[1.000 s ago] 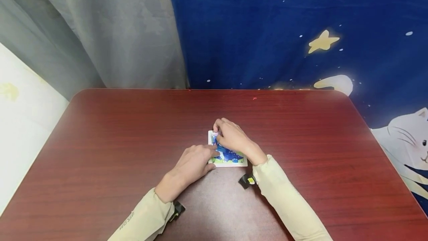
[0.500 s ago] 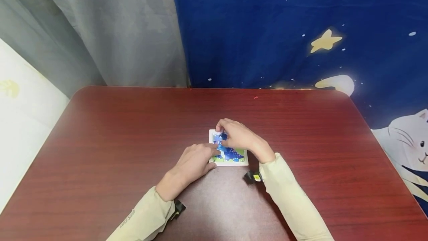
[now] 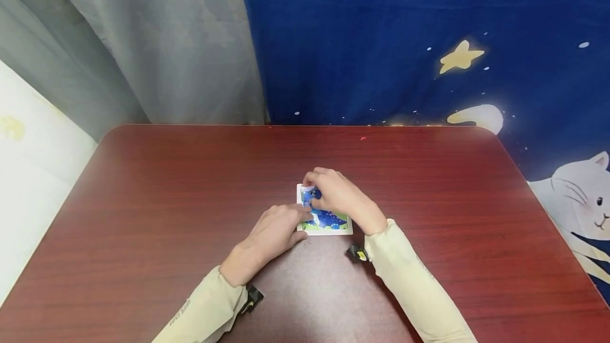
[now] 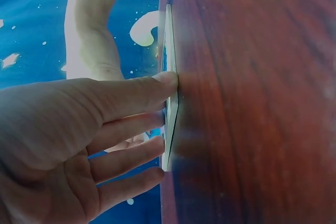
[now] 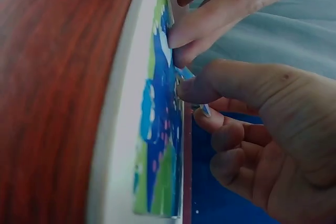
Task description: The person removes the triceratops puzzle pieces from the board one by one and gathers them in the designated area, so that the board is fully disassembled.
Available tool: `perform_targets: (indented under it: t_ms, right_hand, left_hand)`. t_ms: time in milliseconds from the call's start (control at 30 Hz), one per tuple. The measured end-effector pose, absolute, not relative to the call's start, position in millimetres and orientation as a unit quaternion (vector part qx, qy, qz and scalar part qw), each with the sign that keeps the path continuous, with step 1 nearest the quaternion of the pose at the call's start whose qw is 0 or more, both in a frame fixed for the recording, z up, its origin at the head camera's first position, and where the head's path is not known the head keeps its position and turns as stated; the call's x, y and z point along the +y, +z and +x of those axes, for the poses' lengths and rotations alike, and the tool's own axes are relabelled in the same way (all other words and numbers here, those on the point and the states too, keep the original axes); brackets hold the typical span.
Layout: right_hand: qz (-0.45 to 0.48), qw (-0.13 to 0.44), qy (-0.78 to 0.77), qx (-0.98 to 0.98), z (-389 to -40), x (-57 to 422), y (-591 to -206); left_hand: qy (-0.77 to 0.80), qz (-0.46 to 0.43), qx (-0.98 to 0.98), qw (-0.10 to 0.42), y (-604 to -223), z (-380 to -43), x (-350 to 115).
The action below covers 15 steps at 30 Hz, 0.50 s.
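Note:
A small square jigsaw puzzle [image 3: 329,219] with a white border and a blue dinosaur picture lies flat near the middle of the table. From the left, my left hand [image 3: 272,232] rests on it: fairly straight fingers touch the picture, and the thumb is at the near border. In the left wrist view that thumb [image 4: 152,85] meets the board's edge. My right hand [image 3: 340,195] is over the puzzle's upper part. The right wrist view shows it pinching a puzzle piece [image 5: 205,110], tilted, between thumb and finger. The hand partly hides the picture's top right.
The reddish-brown table [image 3: 190,173] surrounds the puzzle. A tiny red scrap [image 3: 363,138] lies near its far edge. Behind stand a grey curtain [image 3: 190,41] and a blue starry curtain [image 3: 357,41]. Each wrist carries a black camera mount [image 3: 356,253].
My right hand and wrist have shifted slightly to the right over the puzzle. My left hand stays on the board, and the puzzle has not visibly moved.

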State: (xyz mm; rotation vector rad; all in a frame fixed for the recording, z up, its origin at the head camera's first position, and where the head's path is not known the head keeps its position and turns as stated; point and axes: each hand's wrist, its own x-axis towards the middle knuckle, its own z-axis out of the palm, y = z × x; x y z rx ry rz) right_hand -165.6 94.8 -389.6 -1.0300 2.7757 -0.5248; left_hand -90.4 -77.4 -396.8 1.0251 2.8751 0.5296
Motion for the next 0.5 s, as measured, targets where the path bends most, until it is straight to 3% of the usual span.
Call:
perform_targets:
  t_ms: [267,500]
  right_hand:
    - [-0.308,0.032,-0.213,0.927,-169.9,121.3,-375.8]
    - [-0.275,0.04,-0.238,0.931,-173.1,151.3,-367.3]
  left_hand:
    - [0.167,0.316,0.933,0.041,-396.1,-90.0,-76.8]
    - [0.169,0.311,0.935,0.037,-395.9,-89.3,-77.5]
